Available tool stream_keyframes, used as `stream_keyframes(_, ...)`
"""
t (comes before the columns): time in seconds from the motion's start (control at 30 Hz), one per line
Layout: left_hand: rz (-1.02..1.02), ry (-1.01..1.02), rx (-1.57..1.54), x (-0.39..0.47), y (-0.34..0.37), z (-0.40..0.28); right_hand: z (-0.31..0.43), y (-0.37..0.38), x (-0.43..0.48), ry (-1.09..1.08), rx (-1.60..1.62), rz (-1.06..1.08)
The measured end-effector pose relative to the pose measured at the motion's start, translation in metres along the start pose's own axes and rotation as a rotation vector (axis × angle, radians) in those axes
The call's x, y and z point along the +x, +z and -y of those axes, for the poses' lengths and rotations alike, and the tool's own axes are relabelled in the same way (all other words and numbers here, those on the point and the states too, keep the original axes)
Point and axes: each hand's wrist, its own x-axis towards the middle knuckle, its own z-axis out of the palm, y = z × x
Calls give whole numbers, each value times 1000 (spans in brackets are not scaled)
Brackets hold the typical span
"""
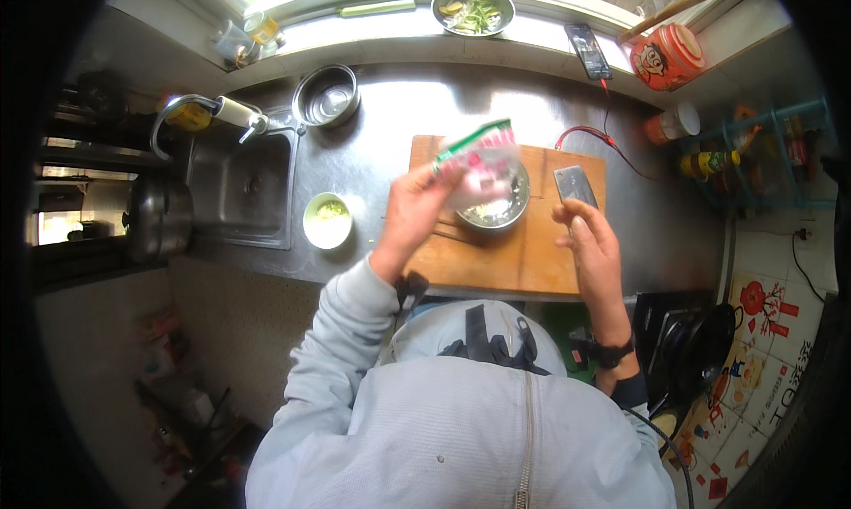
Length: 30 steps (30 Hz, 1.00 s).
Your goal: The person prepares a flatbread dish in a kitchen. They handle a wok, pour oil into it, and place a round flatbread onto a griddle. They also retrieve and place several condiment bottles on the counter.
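My left hand grips a clear plastic bag with a green top strip and pink print. White contents show through it. Tilted, the bag hangs over a metal bowl and hides its back left part. Pale bits and white matter lie in that bowl, which stands on a wooden cutting board. Chopsticks show at the bowl's left side. Above the board's right side is my right hand, its fingers loosely curled and apart, with nothing visible in them. A cleaver lies just beyond, partly hidden by that hand.
A white bowl with chopped greens stands left, near the sink. An empty metal pot sits behind it. On the sill are a bowl of sliced vegetables, a phone with a red cable, and a red jar.
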Motion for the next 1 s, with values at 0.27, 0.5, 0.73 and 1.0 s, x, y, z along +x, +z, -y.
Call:
stream_keyframes(0.27, -18, -85, 100, 168, -73, 56, -45, -50, -84, 319, 0, -305)
stream_keyframes(0.5, 146, -323, 289, 275, -93, 117, -64, -90, -166, 456, 45, -578)
stream_keyframes(0.73, -8, -297, 148, 351, -90, 144, -62, -117, -214, 522, 64, -747)
stream_keyframes(1.0, -262, -50, 784, 403, -96, 176, -61, -120, -224, 575, 93, -816)
